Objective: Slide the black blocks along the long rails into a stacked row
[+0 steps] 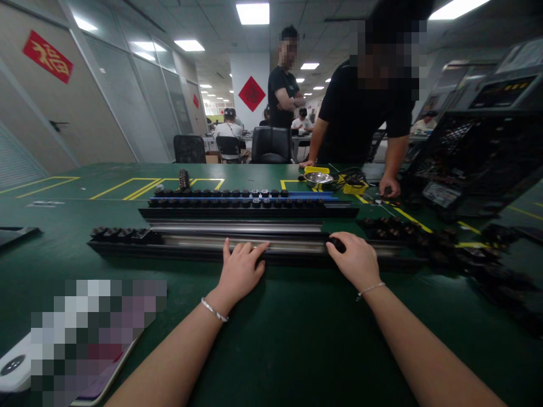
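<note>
A long black channel with a shiny metal rail (292, 246) lies across the table in front of me. My left hand (242, 265) rests at its near edge with fingers spread, the fingertips touching the rail. Farther right, my right hand (356, 261) pinches a small black part (338, 244) at the channel; its exact shape is partly hidden by my fingers. Several black blocks (125, 234) sit in the channel's left end. Just behind lies a second bare metal rail (237, 227). Beyond it, rows of black parts (220, 202) line a blue-edged rail.
Loose black parts (449, 249) are heaped at the right. A metal bowl (318, 178), cables and yellow pieces lie farther back, near a co-worker (360, 113) leaning on the green table (297, 350). A computer case (475, 158) stands far right; a phone (110, 390) lies front left.
</note>
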A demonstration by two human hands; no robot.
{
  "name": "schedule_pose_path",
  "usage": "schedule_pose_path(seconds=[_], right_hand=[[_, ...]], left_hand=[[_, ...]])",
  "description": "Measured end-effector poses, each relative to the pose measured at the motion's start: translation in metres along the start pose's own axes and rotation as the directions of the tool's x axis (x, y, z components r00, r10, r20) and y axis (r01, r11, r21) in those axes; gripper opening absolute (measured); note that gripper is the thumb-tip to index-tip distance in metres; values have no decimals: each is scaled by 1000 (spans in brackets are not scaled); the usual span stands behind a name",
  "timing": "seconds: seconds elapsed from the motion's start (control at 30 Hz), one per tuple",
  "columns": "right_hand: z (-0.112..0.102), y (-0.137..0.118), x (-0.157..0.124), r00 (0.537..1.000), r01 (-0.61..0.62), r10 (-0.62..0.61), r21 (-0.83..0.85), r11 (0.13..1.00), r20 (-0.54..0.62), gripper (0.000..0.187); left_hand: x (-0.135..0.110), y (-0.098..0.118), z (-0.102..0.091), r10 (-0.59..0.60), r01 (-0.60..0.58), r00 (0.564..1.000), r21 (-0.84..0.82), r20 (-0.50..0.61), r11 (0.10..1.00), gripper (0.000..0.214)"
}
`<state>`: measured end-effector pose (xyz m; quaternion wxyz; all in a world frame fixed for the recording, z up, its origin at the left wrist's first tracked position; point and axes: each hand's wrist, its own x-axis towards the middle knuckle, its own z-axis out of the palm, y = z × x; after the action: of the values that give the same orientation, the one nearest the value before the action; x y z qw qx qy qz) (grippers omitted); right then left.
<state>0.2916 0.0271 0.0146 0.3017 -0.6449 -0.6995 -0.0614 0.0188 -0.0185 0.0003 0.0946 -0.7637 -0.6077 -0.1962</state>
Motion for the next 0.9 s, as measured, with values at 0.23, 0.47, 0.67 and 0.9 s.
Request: schedule_pose_path(seconds=[0.23,0.47,0.67,0.9], right_hand=[[-3,0,1,1000,-21,21,2,1000,18,25],[-4,4,0,999,-43,43,-6,999,15,24],[-4,8,1,999,-50,50,-6,999,-2,24],[-3,13,2,999,-42,42,-1,999,-13,23]], left_hand=[[-1,-1,0,4,-4,1000,-3,-10,1000,43],[0,-1,0,-1,1,1000,-1,3,1000,43],[0,-1,0,2,-2,1000,2,-1,1000,43],[0,-1,-1,8,-8,1000,9,-7,1000,44]])
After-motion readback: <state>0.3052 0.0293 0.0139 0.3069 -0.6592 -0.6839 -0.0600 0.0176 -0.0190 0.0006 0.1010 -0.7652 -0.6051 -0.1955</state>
